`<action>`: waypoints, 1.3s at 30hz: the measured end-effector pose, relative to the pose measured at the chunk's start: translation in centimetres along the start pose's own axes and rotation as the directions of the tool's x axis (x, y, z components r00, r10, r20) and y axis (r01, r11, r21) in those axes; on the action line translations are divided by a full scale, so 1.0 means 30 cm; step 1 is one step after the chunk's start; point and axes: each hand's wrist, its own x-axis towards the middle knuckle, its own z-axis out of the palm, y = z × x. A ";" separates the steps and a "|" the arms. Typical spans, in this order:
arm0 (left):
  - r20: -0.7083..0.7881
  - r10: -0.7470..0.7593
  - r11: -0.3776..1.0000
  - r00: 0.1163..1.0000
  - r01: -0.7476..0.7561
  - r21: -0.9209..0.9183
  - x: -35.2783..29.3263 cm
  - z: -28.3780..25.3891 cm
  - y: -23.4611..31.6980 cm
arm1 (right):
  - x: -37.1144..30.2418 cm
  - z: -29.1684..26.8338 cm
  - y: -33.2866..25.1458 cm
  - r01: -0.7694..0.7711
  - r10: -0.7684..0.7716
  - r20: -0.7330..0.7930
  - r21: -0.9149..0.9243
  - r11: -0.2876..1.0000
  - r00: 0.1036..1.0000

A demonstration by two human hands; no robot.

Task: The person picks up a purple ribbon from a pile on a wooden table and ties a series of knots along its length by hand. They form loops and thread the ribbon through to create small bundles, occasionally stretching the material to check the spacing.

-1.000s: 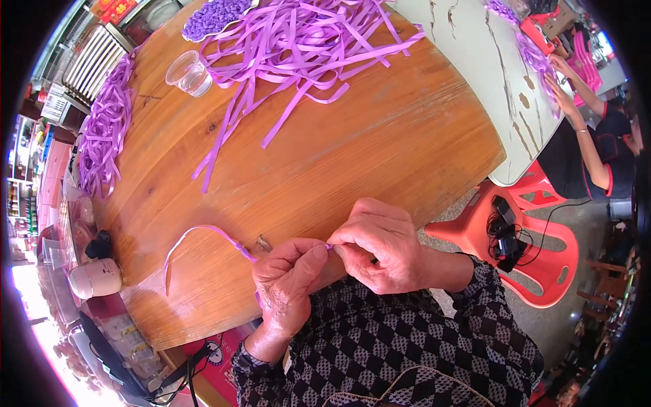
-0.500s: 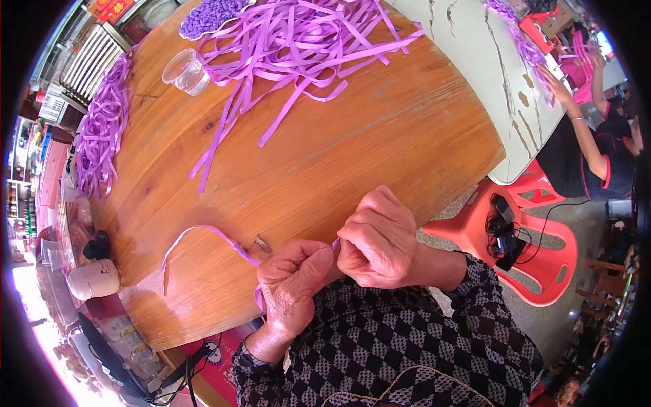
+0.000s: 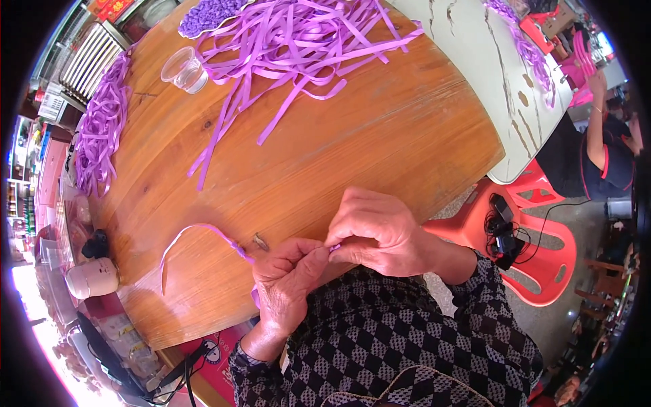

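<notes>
Pinching one purple ribbon strip (image 3: 203, 234) between them, the left hand (image 3: 288, 281) and right hand (image 3: 380, 230) have closed together since a second ago, fingertips now meeting at the near table edge (image 3: 434, 136); the folding looks tighter.

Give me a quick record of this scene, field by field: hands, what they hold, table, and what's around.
left hand: pinching the purple ribbon strip
right hand: fingertips meet the left hand's, on the same strip
strip: loose end arcs left over the table
table: round, wooden
far side: heap of purple ribbons, clear plastic cup
left edge: second ribbon bundle
right: red plastic stool
</notes>
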 end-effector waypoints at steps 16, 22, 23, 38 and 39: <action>0.266 0.555 0.605 0.788 -0.602 0.521 -0.021 -0.045 0.000 | 0.013 0.001 -0.102 -0.382 0.371 0.093 0.225 0.896 0.924; 0.278 0.518 0.625 0.809 -0.580 0.523 -0.018 -0.065 0.005 | 0.027 0.018 -0.101 -0.289 0.277 0.108 0.125 0.949 0.955; 0.311 0.492 0.652 0.813 -0.581 0.488 -0.014 -0.070 0.010 | 0.027 0.018 -0.100 -0.379 0.357 0.136 0.217 0.899 0.924; 0.369 0.679 0.408 0.634 -0.744 0.529 -0.043 -0.146 -0.037 | -0.009 0.023 -0.140 -0.648 0.571 0.367 0.629 0.429 0.734; 0.198 0.709 0.527 0.677 -0.695 0.489 -0.049 -0.147 -0.053 | 0.022 0.004 -0.143 -0.514 0.524 0.221 0.683 0.519 0.822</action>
